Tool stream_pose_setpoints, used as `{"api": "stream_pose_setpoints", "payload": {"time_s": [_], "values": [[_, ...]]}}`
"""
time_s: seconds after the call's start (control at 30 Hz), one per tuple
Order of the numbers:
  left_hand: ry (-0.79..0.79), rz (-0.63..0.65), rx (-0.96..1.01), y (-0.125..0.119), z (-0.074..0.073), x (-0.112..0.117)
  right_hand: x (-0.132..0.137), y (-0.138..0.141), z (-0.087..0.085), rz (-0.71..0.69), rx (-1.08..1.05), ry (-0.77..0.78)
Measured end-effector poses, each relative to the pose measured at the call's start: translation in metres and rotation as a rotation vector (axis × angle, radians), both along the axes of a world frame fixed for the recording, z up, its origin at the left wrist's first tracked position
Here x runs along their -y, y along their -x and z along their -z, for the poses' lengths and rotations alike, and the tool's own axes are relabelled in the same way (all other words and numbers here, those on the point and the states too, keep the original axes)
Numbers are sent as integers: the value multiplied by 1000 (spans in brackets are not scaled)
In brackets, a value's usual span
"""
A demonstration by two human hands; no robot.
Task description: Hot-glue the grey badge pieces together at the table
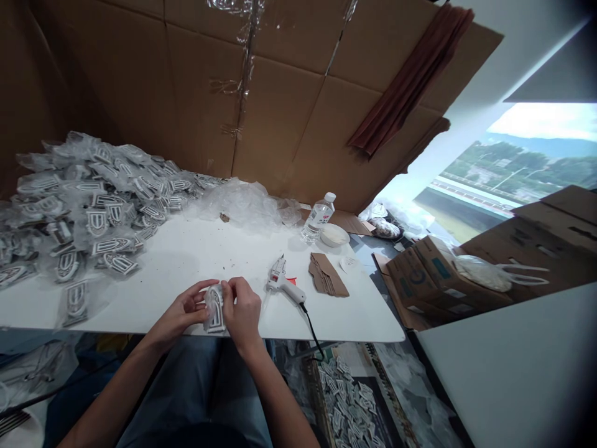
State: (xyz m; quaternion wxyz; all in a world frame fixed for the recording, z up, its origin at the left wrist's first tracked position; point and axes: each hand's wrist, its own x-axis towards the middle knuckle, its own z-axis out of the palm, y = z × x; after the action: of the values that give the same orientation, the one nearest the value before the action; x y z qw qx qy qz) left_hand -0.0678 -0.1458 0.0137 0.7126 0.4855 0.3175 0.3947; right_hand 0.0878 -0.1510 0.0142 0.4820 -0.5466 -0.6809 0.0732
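Both my hands meet at the near edge of the white table [196,261]. Between them is a small striped badge piece in a clear plastic bag [215,309]. My left hand [184,311] pinches its left side with curled fingers. My right hand [243,311] grips the right side and top, fingers closed over it. A white glue gun [283,282] lies on the table just right of my right hand, its black cord running off the front edge.
A big heap of bagged badges [84,205] fills the table's left. Empty plastic wrap [242,202], a water bottle [318,216], a white bowl [334,234] and cardboard scraps [326,275] lie behind. Cardboard walls stand at the back; boxes [433,280] sit right; loose badges [347,398] lie on the floor.
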Motion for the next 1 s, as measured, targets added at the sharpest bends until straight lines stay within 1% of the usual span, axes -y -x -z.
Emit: {"api": "stream_pose_setpoints", "payload": {"time_s": [0.1,0.17,0.23,0.3,0.33,0.4,0.47,0.53,0.63,0.73,0.83,0.9,1.0], "values": [[-17,-10,-11,3,3,-5,-2,0,-1,39,15,33],[-11,-64,-35,3,6,-7,-4,1,-2,19,-94,72],[5,-160,-50,2,7,-6,-5,1,-2,-56,-291,153],[25,-260,-44,0,6,-4,-5,1,-2,-154,-493,277],[36,-310,-38,-1,5,-2,-5,1,-2,-195,-560,345],[54,-398,-28,-3,2,0,-2,1,0,-251,-592,470],[50,-471,-25,-2,-1,1,1,1,3,-306,-552,546],[37,-495,-46,0,-1,-1,3,2,5,-375,-564,574],[-14,-530,-119,6,0,-3,4,2,5,-449,-724,634],[-81,-560,-230,12,0,-4,2,0,1,-418,-872,694],[-168,-564,-312,17,-1,-3,3,-2,-2,-394,-939,696],[-215,-568,-329,21,-3,-4,4,-4,-3,-419,-953,715],[-210,-528,-343,29,-7,-8,6,-7,-3,-485,-979,757]]}}
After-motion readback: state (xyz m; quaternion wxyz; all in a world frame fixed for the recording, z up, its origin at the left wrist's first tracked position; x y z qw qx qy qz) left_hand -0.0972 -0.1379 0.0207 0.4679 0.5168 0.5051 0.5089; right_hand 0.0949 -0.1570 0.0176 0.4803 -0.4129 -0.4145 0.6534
